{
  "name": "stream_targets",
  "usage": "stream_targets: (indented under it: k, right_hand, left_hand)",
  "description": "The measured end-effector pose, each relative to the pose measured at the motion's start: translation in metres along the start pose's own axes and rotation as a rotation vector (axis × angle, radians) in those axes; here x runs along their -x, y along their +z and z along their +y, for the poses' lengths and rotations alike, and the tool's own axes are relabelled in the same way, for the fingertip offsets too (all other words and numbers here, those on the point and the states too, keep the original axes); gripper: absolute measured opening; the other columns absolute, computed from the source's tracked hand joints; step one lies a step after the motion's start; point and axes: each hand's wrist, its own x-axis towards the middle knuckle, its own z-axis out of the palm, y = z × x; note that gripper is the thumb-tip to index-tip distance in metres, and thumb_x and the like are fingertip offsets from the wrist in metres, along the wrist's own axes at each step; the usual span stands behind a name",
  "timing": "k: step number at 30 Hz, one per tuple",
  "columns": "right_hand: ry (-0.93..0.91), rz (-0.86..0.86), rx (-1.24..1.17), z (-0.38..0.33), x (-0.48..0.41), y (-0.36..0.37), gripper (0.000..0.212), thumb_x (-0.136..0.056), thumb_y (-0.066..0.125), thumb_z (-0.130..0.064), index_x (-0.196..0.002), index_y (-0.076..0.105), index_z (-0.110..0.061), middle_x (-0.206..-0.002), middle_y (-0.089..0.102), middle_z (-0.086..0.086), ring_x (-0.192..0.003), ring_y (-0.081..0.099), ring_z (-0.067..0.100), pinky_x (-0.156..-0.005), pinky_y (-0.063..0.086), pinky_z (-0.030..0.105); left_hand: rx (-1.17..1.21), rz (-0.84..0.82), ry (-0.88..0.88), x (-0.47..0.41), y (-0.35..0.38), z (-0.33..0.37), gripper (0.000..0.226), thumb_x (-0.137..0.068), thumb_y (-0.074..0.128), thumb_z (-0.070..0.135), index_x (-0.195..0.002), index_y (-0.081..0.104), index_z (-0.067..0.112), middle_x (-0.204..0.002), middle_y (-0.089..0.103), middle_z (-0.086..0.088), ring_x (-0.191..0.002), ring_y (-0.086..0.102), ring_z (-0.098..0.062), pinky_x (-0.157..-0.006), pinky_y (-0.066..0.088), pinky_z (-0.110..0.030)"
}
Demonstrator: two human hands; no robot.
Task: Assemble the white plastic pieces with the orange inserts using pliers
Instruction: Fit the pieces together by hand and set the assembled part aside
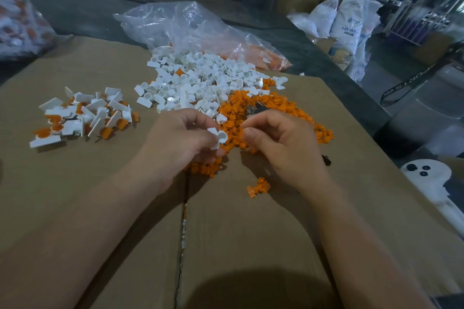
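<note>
My left hand (180, 133) pinches a white plastic piece (218, 137) with a round cup end, held just above the cardboard. My right hand (278, 138) is curled beside it, fingertips close to the piece; metal pliers (253, 109) stick out past its fingers, and the grip itself is hidden. A heap of orange inserts (263, 110) lies under and behind both hands. A larger heap of white pieces (198, 80) sits farther back. At the left is a pile of joined white and orange parts (82, 118).
All of this lies on a flattened cardboard box (100, 208) with a seam down the middle. A single orange insert (258, 187) lies near my right wrist. A clear plastic bag (190, 27) with more parts lies behind the heaps. White sacks (344, 22) stand at the far right.
</note>
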Motion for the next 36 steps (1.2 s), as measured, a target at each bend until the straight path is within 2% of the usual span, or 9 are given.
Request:
stream_targets:
  k: [5,9,13,17,21,24,29,34,36]
  right_hand:
    - [-0.026,0.096,-0.071,-0.005,0.001,0.005,0.019,-0.078,0.070,-0.010,-0.083,0.066,-0.028,-0.079,0.062,-0.010,-0.074,0.058,0.002,-0.065,0.046,0.014]
    - [0.012,0.067,-0.140,-0.008,0.003,0.008,0.022,-0.079,0.070,-0.009,-0.079,0.064,-0.030,-0.075,0.065,-0.014,-0.069,0.062,0.002,-0.065,0.050,0.015]
    - [0.006,0.064,-0.086,-0.009,0.003,0.014,0.025,-0.079,0.070,-0.007,-0.075,0.061,-0.031,-0.069,0.063,-0.014,-0.066,0.062,0.003,-0.062,0.051,0.016]
    - [0.006,0.093,0.038,-0.006,0.004,0.017,0.011,-0.079,0.070,-0.010,-0.073,0.065,-0.018,-0.063,0.063,-0.009,-0.062,0.060,0.008,-0.054,0.050,0.020]
    - [0.022,0.081,0.147,-0.006,0.005,0.019,0.015,-0.078,0.068,-0.015,-0.068,0.059,-0.022,-0.057,0.055,-0.014,-0.054,0.055,0.006,-0.050,0.048,0.024]
    - [0.051,0.064,0.196,-0.006,0.005,0.021,0.023,-0.077,0.067,-0.018,-0.063,0.053,-0.028,-0.054,0.052,-0.015,-0.052,0.052,0.003,-0.047,0.044,0.020]
    - [0.120,0.055,0.148,-0.005,0.005,0.021,0.025,-0.077,0.069,-0.020,-0.060,0.053,-0.028,-0.053,0.054,-0.014,-0.052,0.053,0.000,-0.045,0.038,0.013]
    - [0.197,-0.058,-0.057,-0.007,0.003,0.016,0.010,-0.080,0.070,-0.021,-0.071,0.064,-0.021,-0.063,0.067,-0.002,-0.058,0.064,0.012,-0.057,0.056,0.037]
    - [0.212,-0.093,-0.112,-0.007,0.003,0.016,0.008,-0.079,0.070,-0.021,-0.073,0.065,-0.019,-0.064,0.068,0.001,-0.059,0.065,0.014,-0.059,0.057,0.037]
  left_hand:
    - [0.053,-0.010,0.001,-0.001,0.002,-0.002,0.021,-0.077,0.059,-0.016,-0.073,0.060,0.005,-0.064,0.067,-0.009,-0.060,0.070,-0.019,-0.053,0.056,-0.021]
    - [0.074,-0.015,0.010,-0.001,0.002,-0.002,0.021,-0.077,0.060,-0.015,-0.073,0.059,0.006,-0.059,0.067,-0.006,-0.060,0.070,-0.018,-0.055,0.056,-0.021]
    - [0.087,-0.026,0.031,0.001,0.003,-0.002,0.020,-0.076,0.061,-0.014,-0.076,0.060,0.006,-0.061,0.067,-0.008,-0.059,0.069,-0.016,-0.056,0.056,-0.020]
    - [0.074,-0.033,0.062,0.002,0.003,-0.001,0.021,-0.076,0.062,-0.013,-0.079,0.060,0.007,-0.051,0.064,0.001,-0.056,0.068,-0.013,-0.054,0.054,-0.017]
    - [-0.041,-0.016,0.136,0.005,0.005,-0.001,0.022,-0.075,0.065,-0.011,-0.078,0.061,0.010,-0.052,0.062,0.001,-0.053,0.066,-0.010,-0.054,0.054,-0.018]
    - [-0.196,0.037,0.207,0.006,0.007,-0.003,0.023,-0.073,0.071,-0.005,-0.076,0.065,0.017,-0.061,0.065,0.002,-0.059,0.066,-0.012,-0.062,0.055,-0.024]
    - [-0.271,0.061,0.258,0.007,0.008,-0.006,0.024,-0.074,0.074,0.005,-0.071,0.065,0.028,-0.064,0.067,0.014,-0.058,0.062,-0.002,-0.057,0.051,-0.017]
    - [-0.279,0.080,0.287,0.005,0.002,-0.005,0.020,-0.074,0.074,0.007,-0.073,0.067,0.026,-0.072,0.070,0.004,-0.070,0.067,-0.014,-0.070,0.058,-0.033]
    - [-0.292,0.073,0.280,0.004,0.001,-0.003,0.020,-0.075,0.073,0.009,-0.073,0.066,0.027,-0.070,0.069,0.002,-0.068,0.067,-0.015,-0.068,0.057,-0.032]
